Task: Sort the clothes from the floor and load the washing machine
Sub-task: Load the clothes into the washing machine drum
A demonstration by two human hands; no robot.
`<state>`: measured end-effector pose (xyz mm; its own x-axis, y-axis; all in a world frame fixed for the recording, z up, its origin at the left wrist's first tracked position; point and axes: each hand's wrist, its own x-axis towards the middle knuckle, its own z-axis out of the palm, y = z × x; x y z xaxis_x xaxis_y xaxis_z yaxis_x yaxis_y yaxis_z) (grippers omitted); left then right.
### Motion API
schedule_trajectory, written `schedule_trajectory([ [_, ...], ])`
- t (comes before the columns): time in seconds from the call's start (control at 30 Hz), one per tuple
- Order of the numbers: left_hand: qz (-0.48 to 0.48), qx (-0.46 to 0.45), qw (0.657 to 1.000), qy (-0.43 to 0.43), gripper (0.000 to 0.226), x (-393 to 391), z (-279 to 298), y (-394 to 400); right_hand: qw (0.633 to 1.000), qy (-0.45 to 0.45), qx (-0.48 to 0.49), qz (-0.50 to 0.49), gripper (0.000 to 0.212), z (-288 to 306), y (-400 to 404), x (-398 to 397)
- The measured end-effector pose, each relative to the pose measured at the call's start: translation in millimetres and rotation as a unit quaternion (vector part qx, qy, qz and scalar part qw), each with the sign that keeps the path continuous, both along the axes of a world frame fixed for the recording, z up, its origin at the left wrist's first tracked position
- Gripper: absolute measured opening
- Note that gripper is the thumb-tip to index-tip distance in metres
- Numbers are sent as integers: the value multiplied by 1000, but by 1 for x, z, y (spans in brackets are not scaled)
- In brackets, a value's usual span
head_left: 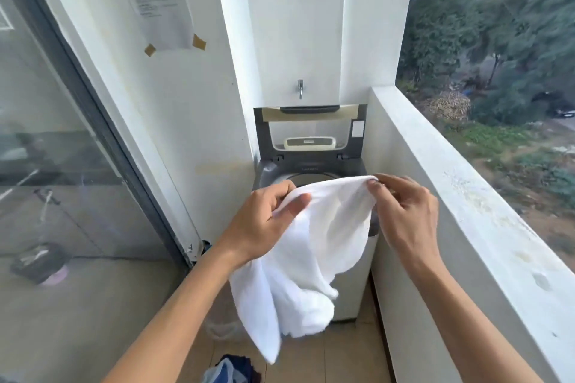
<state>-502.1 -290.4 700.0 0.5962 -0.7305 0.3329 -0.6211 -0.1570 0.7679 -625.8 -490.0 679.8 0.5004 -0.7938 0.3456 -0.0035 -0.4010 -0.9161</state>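
Observation:
A white garment (314,246) hangs in front of me, held up by its top edge. My left hand (264,214) grips the left part of that edge with thumb over the cloth. My right hand (401,211) pinches the right corner between fingertips. Behind the cloth stands a grey top-loading washing machine (311,165) with its lid (309,127) raised upright against the wall; part of the drum opening shows above the cloth. On the tiled floor at the bottom of the view lies a pile of blue and dark clothes (231,370).
A white balcony parapet (466,227) runs along the right. A glass sliding door (62,165) lines the left. A tap (300,88) sticks out of the wall above the machine. A taped paper notice (155,0) hangs on the left wall.

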Motion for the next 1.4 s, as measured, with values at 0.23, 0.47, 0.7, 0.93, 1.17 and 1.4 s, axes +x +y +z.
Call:
schedule_trajectory([
  [0.23, 98, 146, 971, -161, 36, 9, 59, 4, 990, -51, 45, 124, 35, 48, -12, -9],
  [0.47, 183, 111, 951, -224, 40, 13, 87, 8, 936, 180, -259, 159, 50, 76, -30, -32],
  [0.7, 182, 164, 950, -193, 30, 2, 112, 7, 957, 148, -248, 27, 16, 85, -69, -26],
  [0.93, 305, 227, 896, -228, 32, 41, 117, 39, 988, 86, -117, 47, 10, 97, -80, -17],
  [1.17, 343, 250, 869, -253, 14, 96, 102, 58, 996, 6, -7, 93, 18, 107, -89, 19],
  [1.4, 377, 245, 862, -233, 7, 169, 87, 71, 987, -99, 95, 78, 32, 108, -98, 77],
])
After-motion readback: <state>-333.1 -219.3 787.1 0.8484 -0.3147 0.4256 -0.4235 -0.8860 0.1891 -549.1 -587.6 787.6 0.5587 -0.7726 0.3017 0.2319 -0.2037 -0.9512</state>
